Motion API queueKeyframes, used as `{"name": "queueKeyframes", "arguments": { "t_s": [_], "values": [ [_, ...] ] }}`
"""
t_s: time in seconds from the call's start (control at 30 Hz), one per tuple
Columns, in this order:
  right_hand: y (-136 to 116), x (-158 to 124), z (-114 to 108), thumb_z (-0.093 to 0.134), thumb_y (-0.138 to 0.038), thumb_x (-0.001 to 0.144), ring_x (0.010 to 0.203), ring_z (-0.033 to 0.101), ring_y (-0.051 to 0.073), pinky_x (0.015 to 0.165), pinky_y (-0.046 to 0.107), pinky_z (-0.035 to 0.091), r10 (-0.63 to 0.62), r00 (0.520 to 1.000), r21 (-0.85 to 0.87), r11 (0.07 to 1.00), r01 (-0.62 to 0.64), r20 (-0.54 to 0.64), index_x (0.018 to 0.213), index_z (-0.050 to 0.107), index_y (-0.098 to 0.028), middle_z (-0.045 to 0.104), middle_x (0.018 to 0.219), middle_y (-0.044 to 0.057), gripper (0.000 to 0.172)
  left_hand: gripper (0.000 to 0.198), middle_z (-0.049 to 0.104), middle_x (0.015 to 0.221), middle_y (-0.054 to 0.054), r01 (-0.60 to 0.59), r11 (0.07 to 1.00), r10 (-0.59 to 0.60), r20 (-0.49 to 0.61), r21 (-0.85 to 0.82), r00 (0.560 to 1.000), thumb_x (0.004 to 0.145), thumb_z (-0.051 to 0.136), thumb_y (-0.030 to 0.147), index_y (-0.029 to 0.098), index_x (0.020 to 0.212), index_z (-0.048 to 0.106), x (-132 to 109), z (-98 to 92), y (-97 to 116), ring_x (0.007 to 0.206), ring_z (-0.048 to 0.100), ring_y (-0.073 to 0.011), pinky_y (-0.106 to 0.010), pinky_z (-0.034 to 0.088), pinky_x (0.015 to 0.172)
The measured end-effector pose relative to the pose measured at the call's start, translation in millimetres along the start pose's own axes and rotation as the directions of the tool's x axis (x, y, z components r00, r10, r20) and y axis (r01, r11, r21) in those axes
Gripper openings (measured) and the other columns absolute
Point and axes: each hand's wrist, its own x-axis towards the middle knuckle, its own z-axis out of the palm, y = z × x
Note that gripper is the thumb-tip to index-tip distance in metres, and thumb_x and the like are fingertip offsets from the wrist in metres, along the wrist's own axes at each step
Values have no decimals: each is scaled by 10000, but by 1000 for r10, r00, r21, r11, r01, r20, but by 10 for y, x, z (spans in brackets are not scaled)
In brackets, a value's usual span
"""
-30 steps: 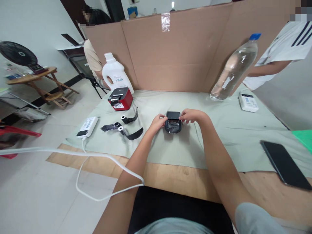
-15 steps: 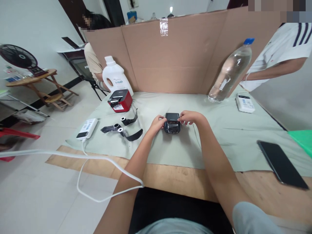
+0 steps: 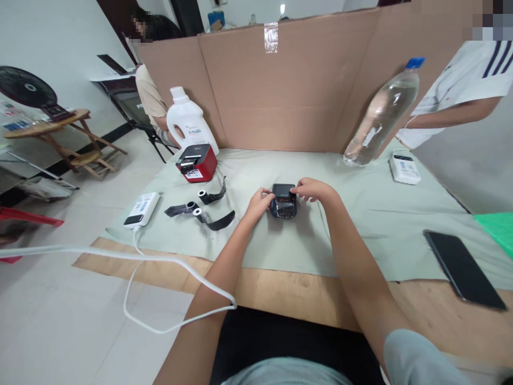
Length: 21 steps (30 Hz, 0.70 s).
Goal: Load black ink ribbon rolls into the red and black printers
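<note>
My left forearm [image 3: 232, 251] and right forearm [image 3: 355, 240] stretch bare and forward, angling toward each other — my left hand [image 3: 260, 203] turned inward with its fingers bent, my right hand [image 3: 312, 190] facing it across a narrow gap, wrist bent sharply inward, fingers curled below.

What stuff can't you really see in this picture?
All in the head view:
Black device: its far side is hidden by its own body.
Left hand: some fingers are hidden by the hand itself.
White jug: its print is too small to read.
Green thing: cut off by the right edge.
Person in beige: partly hidden by the cardboard.
</note>
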Motion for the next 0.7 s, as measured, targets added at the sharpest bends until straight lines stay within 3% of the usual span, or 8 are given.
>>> {"name": "queueKeyframes", "arguments": {
  "t_s": [0.1,0.2,0.37,0.53,0.7],
  "values": [
    [-110,-57,119,577,-492,941,982,699,280,698,328,564,-38,984,51,998,48,-176,1322,511,-125,651,1276,224,533,74,535,577,66,-39,999,39,4,0,999,861,611,228,206,901,553,-3,-1,-31,497,498,-109,-219,408,536],
    [-294,-124,301,629,-583,879,1148,653,344,860,384,558,-79,955,-34,997,72,-286,1406,437,-158,557,1388,243,704,47,524,568,62,-64,997,64,6,-31,998,873,561,242,205,902,568,20,-18,-80,502,502,-118,-221,412,533],
    [-546,-112,565,723,-616,777,1194,639,407,967,462,520,23,955,-131,989,-65,-294,1413,418,-174,438,1446,272,832,197,511,561,52,-72,993,72,-8,-92,997,815,478,177,188,939,631,53,-56,-165,512,501,-131,-229,411,542],
    [-614,-123,689,758,-529,760,1187,658,422,942,457,532,61,933,-130,985,-114,-354,1562,226,-138,273,1538,350,1039,241,525,575,57,-182,981,184,-29,63,983,848,481,223,208,1011,657,-26,-62,-204,547,524,-148,-241,403,575],
    [-604,-216,746,728,-525,789,1258,605,437,944,472,527,69,936,-135,983,-122,-346,1593,179,-116,397,1462,353,1055,255,563,623,49,-244,958,251,-30,152,968,853,487,236,222,1043,656,-60,-67,-245,615,555,-166,-256,423,643]
  ]
}}
